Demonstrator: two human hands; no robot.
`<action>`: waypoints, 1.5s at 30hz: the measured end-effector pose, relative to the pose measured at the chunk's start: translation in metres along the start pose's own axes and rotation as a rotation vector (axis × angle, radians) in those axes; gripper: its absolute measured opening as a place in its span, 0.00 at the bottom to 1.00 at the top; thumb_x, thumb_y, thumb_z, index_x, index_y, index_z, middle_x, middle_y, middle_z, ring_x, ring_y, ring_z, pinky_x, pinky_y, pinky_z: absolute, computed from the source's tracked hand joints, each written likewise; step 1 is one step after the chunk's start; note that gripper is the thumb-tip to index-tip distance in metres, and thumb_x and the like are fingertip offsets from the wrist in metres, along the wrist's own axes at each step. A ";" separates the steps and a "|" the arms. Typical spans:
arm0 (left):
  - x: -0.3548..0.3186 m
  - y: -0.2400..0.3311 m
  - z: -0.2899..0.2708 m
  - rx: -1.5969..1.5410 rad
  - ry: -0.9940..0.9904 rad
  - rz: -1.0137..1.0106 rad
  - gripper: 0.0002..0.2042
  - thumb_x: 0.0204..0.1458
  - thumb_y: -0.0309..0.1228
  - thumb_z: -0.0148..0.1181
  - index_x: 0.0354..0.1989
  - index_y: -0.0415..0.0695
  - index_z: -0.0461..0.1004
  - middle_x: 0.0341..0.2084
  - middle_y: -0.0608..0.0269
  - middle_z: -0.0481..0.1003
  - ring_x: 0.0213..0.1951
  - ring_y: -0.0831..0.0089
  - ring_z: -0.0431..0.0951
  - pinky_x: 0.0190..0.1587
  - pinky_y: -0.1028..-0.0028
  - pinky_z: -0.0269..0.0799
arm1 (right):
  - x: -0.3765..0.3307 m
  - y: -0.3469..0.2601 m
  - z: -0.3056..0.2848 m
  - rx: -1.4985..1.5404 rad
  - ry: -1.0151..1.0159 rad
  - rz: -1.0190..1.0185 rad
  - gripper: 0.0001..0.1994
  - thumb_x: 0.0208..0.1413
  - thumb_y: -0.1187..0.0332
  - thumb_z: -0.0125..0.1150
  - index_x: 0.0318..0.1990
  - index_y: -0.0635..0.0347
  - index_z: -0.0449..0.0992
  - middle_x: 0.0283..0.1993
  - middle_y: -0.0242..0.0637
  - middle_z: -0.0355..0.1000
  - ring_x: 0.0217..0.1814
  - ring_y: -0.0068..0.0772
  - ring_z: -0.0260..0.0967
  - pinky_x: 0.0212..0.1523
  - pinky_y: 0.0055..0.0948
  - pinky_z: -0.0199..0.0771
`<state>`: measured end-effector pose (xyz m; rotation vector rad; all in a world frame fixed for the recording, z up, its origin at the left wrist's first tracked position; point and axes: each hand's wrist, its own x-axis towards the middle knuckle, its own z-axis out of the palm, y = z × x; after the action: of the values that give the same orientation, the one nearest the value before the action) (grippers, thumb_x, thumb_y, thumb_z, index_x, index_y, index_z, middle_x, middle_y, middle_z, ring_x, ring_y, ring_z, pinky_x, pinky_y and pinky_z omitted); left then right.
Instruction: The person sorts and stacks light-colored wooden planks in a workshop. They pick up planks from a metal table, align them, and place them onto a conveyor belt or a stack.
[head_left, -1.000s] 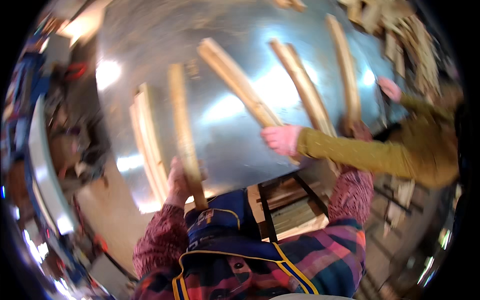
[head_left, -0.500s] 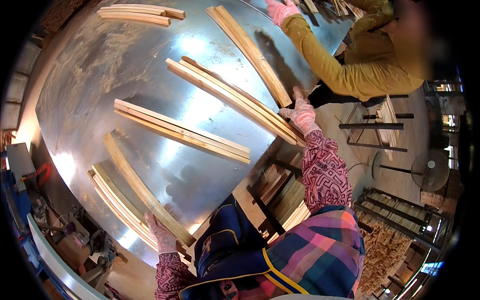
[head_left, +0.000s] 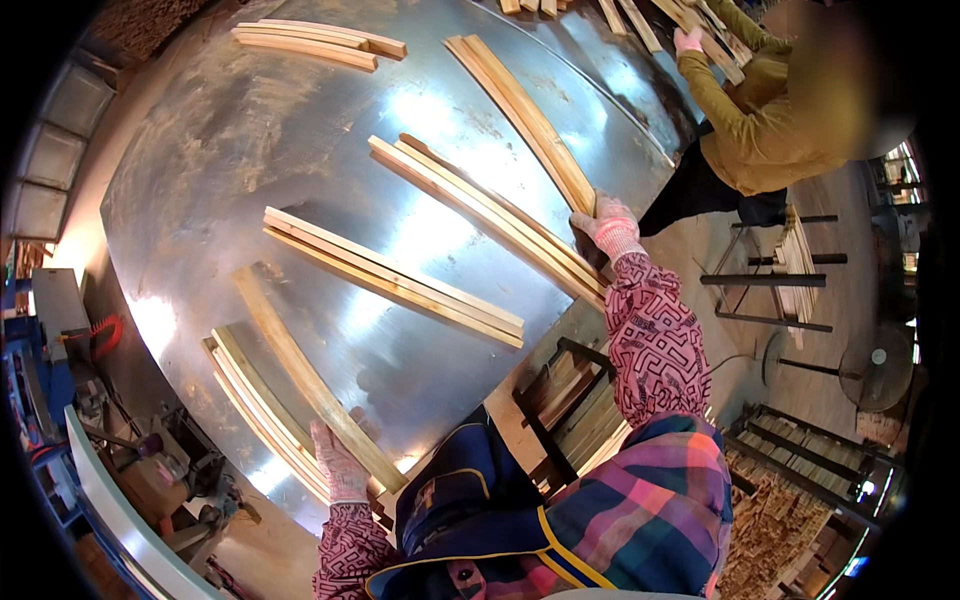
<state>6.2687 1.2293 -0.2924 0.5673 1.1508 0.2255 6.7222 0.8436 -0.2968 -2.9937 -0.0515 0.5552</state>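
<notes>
My right hand (head_left: 612,230), in a pale pink glove, is closed around the near end of a pair of long wooden strips (head_left: 525,118) lying on the metal tabletop (head_left: 230,150). At the lower left, my gloved left hand (head_left: 342,468) grips a single curved wooden strip (head_left: 310,375) near its near end, with fingertips showing on both sides of it. Beside that hand lies a bundle of curved strips (head_left: 250,400). Between my hands rest two more bundles, one in the middle (head_left: 390,275) and one closer to my right hand (head_left: 480,215).
Another short bundle (head_left: 320,42) lies at the far left. A co-worker in a mustard sleeve (head_left: 725,110) handles wood pieces (head_left: 705,35) at the far right. A dark rack of strips (head_left: 565,400) stands beside the table's near edge; a stand fan (head_left: 875,365) is at right.
My right hand has closed on the strip pair's end, where its fingers were spread before. The co-worker's hand has moved right, onto wood pieces. The whole view has shifted slightly.
</notes>
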 end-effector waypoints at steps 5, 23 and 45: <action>-0.001 -0.002 -0.009 -0.086 -0.027 -0.041 0.31 0.52 0.59 0.60 0.53 0.46 0.69 0.42 0.45 0.76 0.39 0.52 0.78 0.39 0.54 0.80 | -0.025 -0.023 -0.029 0.240 0.035 0.033 0.33 0.46 0.45 0.67 0.54 0.61 0.74 0.52 0.55 0.74 0.58 0.54 0.71 0.58 0.43 0.70; -0.004 0.012 0.005 -0.365 -0.161 -0.167 0.33 0.56 0.55 0.59 0.57 0.38 0.66 0.46 0.44 0.75 0.42 0.49 0.77 0.46 0.51 0.76 | -0.083 -0.297 -0.024 -0.180 0.026 -0.818 0.50 0.54 0.28 0.48 0.71 0.62 0.53 0.61 0.51 0.69 0.63 0.49 0.69 0.61 0.44 0.70; 0.017 -0.036 -0.015 0.006 -0.290 -0.206 0.27 0.53 0.28 0.66 0.62 0.47 0.66 0.45 0.64 0.76 0.44 0.69 0.78 0.48 0.64 0.77 | -0.268 -0.257 0.097 0.173 -0.302 -0.392 0.44 0.50 0.44 0.66 0.69 0.61 0.58 0.63 0.57 0.65 0.65 0.55 0.63 0.63 0.43 0.65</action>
<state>6.2574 1.2115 -0.3299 0.4651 0.9198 -0.0378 6.4337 1.0944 -0.2656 -2.6063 -0.5647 0.8978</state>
